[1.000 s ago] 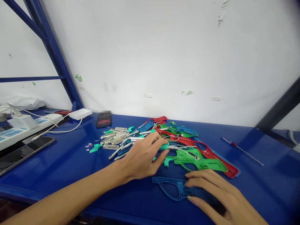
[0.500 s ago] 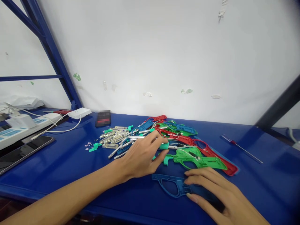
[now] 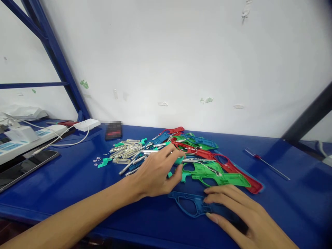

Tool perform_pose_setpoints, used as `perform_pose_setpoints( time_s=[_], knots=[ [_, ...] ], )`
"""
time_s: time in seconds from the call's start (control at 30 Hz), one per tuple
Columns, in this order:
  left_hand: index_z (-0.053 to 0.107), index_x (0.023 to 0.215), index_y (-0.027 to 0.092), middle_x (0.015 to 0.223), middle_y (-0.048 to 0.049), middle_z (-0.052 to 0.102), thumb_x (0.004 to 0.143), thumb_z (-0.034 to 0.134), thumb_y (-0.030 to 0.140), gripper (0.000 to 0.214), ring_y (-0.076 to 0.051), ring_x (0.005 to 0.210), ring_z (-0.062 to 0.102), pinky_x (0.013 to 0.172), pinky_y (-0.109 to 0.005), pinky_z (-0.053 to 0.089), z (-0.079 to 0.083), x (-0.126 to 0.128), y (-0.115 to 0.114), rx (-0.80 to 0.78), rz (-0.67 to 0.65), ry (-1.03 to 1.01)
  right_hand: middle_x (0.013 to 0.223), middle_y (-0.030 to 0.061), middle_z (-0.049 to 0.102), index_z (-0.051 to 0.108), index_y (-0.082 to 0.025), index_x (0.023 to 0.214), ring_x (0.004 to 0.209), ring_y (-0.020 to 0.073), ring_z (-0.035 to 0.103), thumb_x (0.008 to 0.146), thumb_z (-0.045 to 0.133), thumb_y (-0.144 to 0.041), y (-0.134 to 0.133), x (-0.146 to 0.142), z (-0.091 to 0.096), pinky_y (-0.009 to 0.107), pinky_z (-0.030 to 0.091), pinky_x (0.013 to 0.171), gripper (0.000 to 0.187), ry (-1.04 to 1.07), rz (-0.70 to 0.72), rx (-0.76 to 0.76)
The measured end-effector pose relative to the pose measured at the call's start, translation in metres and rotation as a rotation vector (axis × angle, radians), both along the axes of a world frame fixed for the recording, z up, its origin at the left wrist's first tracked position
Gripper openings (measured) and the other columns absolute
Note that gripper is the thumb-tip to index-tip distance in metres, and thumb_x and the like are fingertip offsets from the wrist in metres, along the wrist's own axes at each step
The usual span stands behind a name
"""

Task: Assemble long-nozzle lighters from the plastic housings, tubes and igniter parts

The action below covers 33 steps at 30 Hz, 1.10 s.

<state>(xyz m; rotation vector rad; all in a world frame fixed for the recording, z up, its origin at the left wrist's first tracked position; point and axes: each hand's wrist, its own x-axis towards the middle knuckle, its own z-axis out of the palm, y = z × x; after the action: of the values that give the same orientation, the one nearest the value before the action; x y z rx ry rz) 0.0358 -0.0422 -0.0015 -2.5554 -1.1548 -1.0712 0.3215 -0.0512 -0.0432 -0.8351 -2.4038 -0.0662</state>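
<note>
My left hand (image 3: 159,169) is over the pile, its fingers curled round a small teal plastic piece (image 3: 179,160). The thumb is below it and the forefinger above. At the lower right, my right hand (image 3: 241,214) holds a blue plastic gun-shaped shell half (image 3: 190,204) against the table, thumb on the near side and fingers on the far side. The shell's looped guard points left, and its right end is hidden under the hand. Just beyond lies a green shell half (image 3: 220,178) with a white wire across it. A teal trigger-like part (image 3: 184,177) sits beside the left thumb.
Red shell halves (image 3: 255,186) and silver rods (image 3: 127,167) lie heaped behind, with clear plastic pieces (image 3: 121,161) at left. A screwdriver (image 3: 269,166) rests at right. Far left are a phone (image 3: 28,169), a power strip (image 3: 49,133) and a white cable (image 3: 75,143).
The teal piece between my left fingers has tilted and shifted slightly left. My left thumb has drawn back a little. My right hand and the blue shell stay in place.
</note>
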Motion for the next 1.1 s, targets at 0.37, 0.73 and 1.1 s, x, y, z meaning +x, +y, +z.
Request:
perform_pose_setpoints(
  time_s=[0.37, 0.73, 1.1],
  knots=[
    [0.061, 0.118, 0.016, 0.1, -0.0066, 0.063, 0.1, 0.05, 0.02, 0.022, -0.019, 0.083, 0.064, 0.066, -0.031, 0.053, 0.001, 0.0, -0.002, 0.018, 0.007, 0.015, 0.116, -0.0059, 0.081, 0.076, -0.04, 0.116, 0.103, 0.014, 0.079, 0.102, 0.061, -0.056, 0.0, 0.0, 0.0, 0.022, 0.064, 0.091, 0.026, -0.013, -0.002, -0.001],
    [0.058, 0.124, 0.02, 0.11, -0.0062, 0.067, 0.106, 0.051, 0.022, 0.019, -0.02, 0.086, 0.067, 0.069, -0.032, 0.053, 0.024, -0.01, -0.028, -0.016, 0.106, 0.101, 0.125, -0.0093, 0.076, 0.071, -0.046, 0.119, 0.115, 0.014, 0.074, 0.101, 0.063, -0.055, -0.001, 0.004, -0.008, 0.026, 0.061, 0.101, 0.022, -0.009, -0.036, -0.133],
    [0.063, 0.124, 0.034, 0.115, 0.0004, 0.068, 0.108, 0.056, 0.028, 0.019, -0.019, 0.099, 0.068, 0.084, -0.032, 0.054, 0.027, -0.01, -0.078, -0.362, 0.208, 0.08, 0.13, -0.0061, 0.075, 0.071, -0.045, 0.122, 0.119, 0.0185, 0.073, 0.102, 0.061, -0.056, -0.004, 0.004, -0.014, 0.035, 0.061, 0.105, 0.026, 0.008, -0.065, -0.174]
  ],
)
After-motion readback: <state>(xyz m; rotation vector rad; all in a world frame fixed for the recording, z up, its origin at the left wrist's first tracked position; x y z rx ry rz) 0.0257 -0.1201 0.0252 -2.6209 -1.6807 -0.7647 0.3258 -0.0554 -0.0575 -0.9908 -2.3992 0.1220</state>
